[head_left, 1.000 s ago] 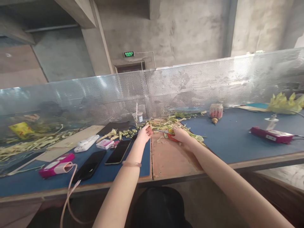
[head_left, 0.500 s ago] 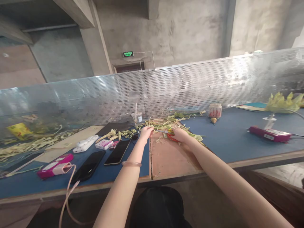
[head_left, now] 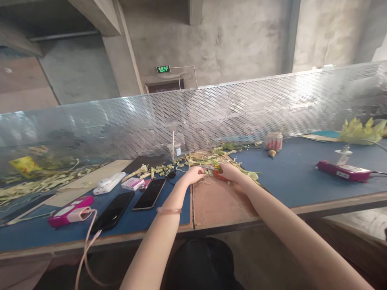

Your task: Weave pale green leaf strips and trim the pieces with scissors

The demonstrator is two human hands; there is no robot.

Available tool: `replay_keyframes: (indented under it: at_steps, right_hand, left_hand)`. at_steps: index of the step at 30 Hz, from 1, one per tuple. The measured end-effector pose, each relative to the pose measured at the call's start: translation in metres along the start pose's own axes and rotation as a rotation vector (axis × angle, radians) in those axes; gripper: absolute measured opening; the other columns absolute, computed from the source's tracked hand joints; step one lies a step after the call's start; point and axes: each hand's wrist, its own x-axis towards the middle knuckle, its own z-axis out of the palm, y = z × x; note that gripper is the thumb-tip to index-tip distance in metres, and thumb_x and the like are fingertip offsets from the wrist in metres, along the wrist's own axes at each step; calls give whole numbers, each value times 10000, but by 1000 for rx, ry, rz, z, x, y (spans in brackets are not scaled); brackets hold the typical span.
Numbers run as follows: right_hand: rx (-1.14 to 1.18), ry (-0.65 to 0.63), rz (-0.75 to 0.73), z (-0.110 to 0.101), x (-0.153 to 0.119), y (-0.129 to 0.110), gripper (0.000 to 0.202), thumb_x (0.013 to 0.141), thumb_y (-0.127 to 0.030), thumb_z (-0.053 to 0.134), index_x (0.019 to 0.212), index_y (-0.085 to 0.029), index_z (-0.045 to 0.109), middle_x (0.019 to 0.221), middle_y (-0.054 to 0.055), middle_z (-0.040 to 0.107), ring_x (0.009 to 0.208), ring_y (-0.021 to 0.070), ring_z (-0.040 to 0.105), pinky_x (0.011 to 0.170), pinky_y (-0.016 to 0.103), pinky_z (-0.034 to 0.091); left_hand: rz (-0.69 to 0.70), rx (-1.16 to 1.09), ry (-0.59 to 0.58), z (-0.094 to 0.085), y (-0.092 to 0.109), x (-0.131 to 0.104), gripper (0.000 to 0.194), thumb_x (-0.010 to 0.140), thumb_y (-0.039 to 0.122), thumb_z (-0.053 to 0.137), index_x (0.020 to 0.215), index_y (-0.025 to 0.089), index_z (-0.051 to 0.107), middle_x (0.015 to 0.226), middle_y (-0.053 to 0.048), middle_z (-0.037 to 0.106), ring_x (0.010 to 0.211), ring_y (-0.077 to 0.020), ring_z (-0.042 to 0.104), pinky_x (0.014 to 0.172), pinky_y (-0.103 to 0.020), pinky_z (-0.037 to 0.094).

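My right hand (head_left: 229, 171) is closed around the orange-red handles of a pair of scissors (head_left: 219, 174), whose blades point left. Close to the blade tips, my left hand (head_left: 194, 175) has its fingertips pinched together over the board. Whatever is between them is too small to make out. Beneath and beyond both hands spreads a heap of pale green leafy strips (head_left: 205, 156), partly covered by my fingers. Small bits of trimmings lie on the reddish-brown board (head_left: 222, 201) in front of me.
At left lie two phones (head_left: 149, 194), a white power strip (head_left: 109, 183), a magenta power strip (head_left: 71, 211) and knobbly pale stalks (head_left: 157, 171). A plastic cup (head_left: 175, 150) stands behind. At right are a jar (head_left: 273, 141), a wooden top (head_left: 272, 154) and another magenta power strip (head_left: 344, 170).
My left hand has shifted slightly right and towards me, nearer the scissors. My right hand with the scissors stays in almost the same place.
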Motion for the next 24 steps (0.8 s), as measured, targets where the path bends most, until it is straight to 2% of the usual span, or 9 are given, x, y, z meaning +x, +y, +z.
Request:
replay_keyframes:
  at_steps: [6,10,15,19,24]
  right_hand:
    - [-1,2,-2,-2,-2,-1,416,776,-479,447,1002,-141,535,983,122,622,886,232,575,658,261,408]
    - [-11,30,-8,-6,-7,-3,395,771,-478,457,996,-165,542,988,107,618,883,224,575,674,265,412]
    - [-30,123,16,-11,-12,-8,368,796,-457,435,1012,-173,526,1102,115,559,1013,226,512,771,275,395]
    - [-22,186,96,-13,-12,-7,387,812,-483,383,998,-172,518,1062,120,564,982,231,525,746,293,406]
    - [-21,163,130,-13,-12,-4,396,802,-487,388,988,-166,526,1034,126,571,960,240,532,704,299,418]
  left_hand:
    - [15,-68,41,3,-3,1,240,712,362,536,784,147,614,786,-61,649,725,-176,568,644,-255,409]
    - [5,-124,148,3,-5,3,215,708,361,548,753,158,603,750,-61,640,705,-178,567,645,-258,406]
    - [-60,-125,274,1,-9,5,138,734,309,534,740,177,575,757,-61,639,713,-172,573,674,-253,398]
    - [-130,-92,250,-1,-11,4,138,748,279,512,681,172,569,701,-75,630,673,-188,569,653,-269,391]
    - [-107,-95,155,-1,-4,-2,166,703,314,560,634,167,593,662,-64,631,627,-184,560,607,-262,384]
